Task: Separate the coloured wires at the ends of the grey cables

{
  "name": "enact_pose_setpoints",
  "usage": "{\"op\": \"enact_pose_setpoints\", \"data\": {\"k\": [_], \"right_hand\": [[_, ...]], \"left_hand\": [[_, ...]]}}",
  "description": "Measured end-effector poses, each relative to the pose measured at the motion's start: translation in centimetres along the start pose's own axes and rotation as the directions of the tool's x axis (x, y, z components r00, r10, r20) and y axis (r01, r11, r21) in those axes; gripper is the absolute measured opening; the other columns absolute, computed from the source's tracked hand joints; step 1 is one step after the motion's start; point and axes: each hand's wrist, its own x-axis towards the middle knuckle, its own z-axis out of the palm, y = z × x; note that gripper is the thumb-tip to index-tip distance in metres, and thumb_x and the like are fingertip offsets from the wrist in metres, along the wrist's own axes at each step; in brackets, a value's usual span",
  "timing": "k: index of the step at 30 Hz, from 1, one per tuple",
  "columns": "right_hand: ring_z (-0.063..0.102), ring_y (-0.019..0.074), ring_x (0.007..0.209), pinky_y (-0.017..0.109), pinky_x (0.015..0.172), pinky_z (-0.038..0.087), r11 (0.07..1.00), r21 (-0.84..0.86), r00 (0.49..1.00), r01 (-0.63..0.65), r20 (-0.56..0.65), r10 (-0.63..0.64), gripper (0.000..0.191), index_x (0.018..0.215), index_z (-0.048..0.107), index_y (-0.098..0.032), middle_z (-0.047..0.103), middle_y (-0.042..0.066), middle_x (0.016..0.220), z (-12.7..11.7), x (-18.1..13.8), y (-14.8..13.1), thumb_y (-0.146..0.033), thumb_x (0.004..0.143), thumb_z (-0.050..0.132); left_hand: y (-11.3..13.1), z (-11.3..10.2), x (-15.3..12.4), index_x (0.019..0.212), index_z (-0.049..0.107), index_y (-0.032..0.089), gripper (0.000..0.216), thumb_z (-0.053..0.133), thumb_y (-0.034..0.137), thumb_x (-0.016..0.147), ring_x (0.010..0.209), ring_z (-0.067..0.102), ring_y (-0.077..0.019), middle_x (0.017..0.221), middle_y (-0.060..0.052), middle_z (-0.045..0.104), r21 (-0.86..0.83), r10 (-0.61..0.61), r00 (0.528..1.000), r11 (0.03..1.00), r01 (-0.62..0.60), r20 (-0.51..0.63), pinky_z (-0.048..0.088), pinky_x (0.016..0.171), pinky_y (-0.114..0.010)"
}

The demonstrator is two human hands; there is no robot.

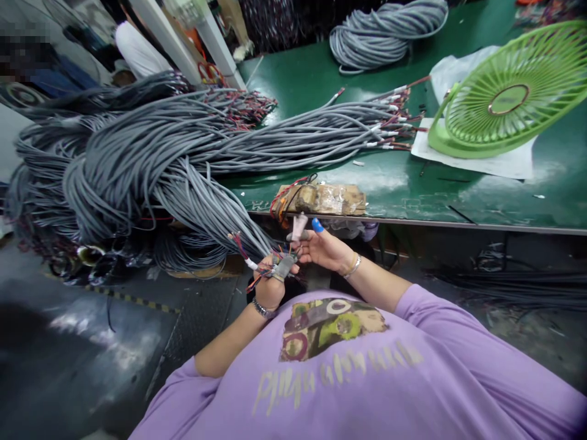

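My left hand point(270, 278) is closed round the stripped end of a grey cable point(238, 235), whose red and coloured wires fan out past my taped fingers. That cable runs back into a big heap of grey cables point(137, 159) to my left. My right hand point(321, 247) hovers just right of the wire ends, palm up, fingers partly spread; its fingertips wear white and blue tape. The right fingers touch the loose wires near the left hand. Both wrists carry bracelets.
A green bench point(413, 189) lies ahead, with a taped wooden block point(328, 198) at its front edge, a bundle of stripped cables point(330, 125), a cable coil point(385, 30) at the back and a green fan point(509, 91) on white paper. Another person's white sleeve point(137, 49) is at upper left.
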Motion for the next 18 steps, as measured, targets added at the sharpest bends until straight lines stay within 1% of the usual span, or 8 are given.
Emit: {"op": "enact_pose_setpoints", "data": {"k": [2, 5, 9, 11, 14, 16, 18], "right_hand": [[0.061, 0.0142, 0.072, 0.026, 0.063, 0.051, 0.993, -0.112, 0.998, -0.026, 0.061, 0.033, 0.061, 0.09, 0.069, -0.011, 0.068, 0.009, 0.087, -0.3, -0.8, -0.4, -0.068, 0.071, 0.068], [0.061, 0.0133, 0.07, 0.025, 0.062, 0.051, 0.965, -0.262, 0.998, 0.032, 0.061, -0.017, 0.055, 0.089, 0.069, -0.012, 0.067, 0.007, 0.084, -0.1, -1.7, -0.8, -0.057, 0.06, 0.081], [0.052, 0.0079, 0.058, 0.02, 0.055, 0.042, 0.895, -0.427, 0.99, 0.127, -0.007, -0.144, 0.036, 0.078, 0.066, -0.013, 0.062, 0.0, 0.067, 0.7, -2.0, -0.6, -0.04, 0.062, 0.084], [0.049, 0.0068, 0.055, 0.021, 0.055, 0.04, 0.864, -0.474, 0.977, 0.172, -0.032, -0.212, 0.031, 0.074, 0.066, -0.013, 0.061, -0.002, 0.063, 1.0, -1.9, -0.2, -0.037, 0.063, 0.083], [0.052, 0.0086, 0.056, 0.024, 0.06, 0.043, 0.823, -0.519, 0.958, 0.23, -0.029, -0.286, 0.029, 0.069, 0.065, -0.013, 0.063, -0.001, 0.063, 1.5, -2.0, 0.4, -0.037, 0.063, 0.081], [0.055, 0.0109, 0.057, 0.026, 0.061, 0.044, 0.821, -0.522, 0.96, 0.231, -0.016, -0.281, 0.028, 0.07, 0.065, -0.014, 0.064, -0.001, 0.063, 1.8, -2.2, 0.8, -0.037, 0.064, 0.08], [0.055, 0.0116, 0.055, 0.026, 0.059, 0.044, 0.845, -0.493, 0.966, 0.208, -0.031, -0.256, 0.027, 0.07, 0.065, -0.014, 0.064, -0.001, 0.061, 2.0, -2.3, 1.1, -0.035, 0.062, 0.08]], "left_hand": [[0.0, -0.2, 0.0, 0.065, 0.066, 0.019, 0.031, 0.07, 0.048, 0.076, 0.052, 0.063, -0.0158, 0.06, -0.003, 0.07, -0.012, 0.004, 0.999, 1.0, -0.004, 0.045, 0.052, 0.058, -0.029], [0.4, -0.3, -0.1, 0.068, 0.069, 0.019, 0.027, 0.069, 0.044, 0.079, 0.056, 0.065, -0.0162, 0.062, -0.003, 0.07, 0.015, 0.025, 0.993, 1.0, -0.027, 0.119, 0.053, 0.062, -0.03], [0.9, -0.5, -0.1, 0.07, 0.07, 0.018, 0.025, 0.066, 0.039, 0.082, 0.059, 0.065, -0.0161, 0.064, -0.003, 0.07, 0.088, 0.042, 0.981, 0.994, -0.06, 0.188, 0.051, 0.064, -0.029], [1.0, -0.6, 0.1, 0.07, 0.071, 0.019, 0.023, 0.065, 0.036, 0.083, 0.06, 0.064, -0.0157, 0.066, -0.003, 0.07, 0.127, 0.066, 0.966, 0.987, -0.101, 0.251, 0.05, 0.063, -0.028], [1.1, -1.0, 0.5, 0.069, 0.072, 0.019, 0.021, 0.064, 0.032, 0.084, 0.059, 0.064, -0.0155, 0.065, -0.003, 0.071, 0.188, 0.085, 0.91, 0.967, -0.174, 0.406, 0.048, 0.061, -0.027], [1.3, -1.3, 0.8, 0.066, 0.071, 0.018, 0.022, 0.064, 0.03, 0.083, 0.059, 0.064, -0.0154, 0.064, -0.003, 0.07, 0.21, 0.079, 0.878, 0.957, -0.199, 0.472, 0.048, 0.062, -0.027], [1.5, -1.3, 1.0, 0.065, 0.069, 0.018, 0.023, 0.064, 0.03, 0.084, 0.06, 0.064, -0.0151, 0.064, -0.003, 0.07, 0.214, 0.063, 0.87, 0.958, -0.19, 0.489, 0.049, 0.063, -0.027]]}}
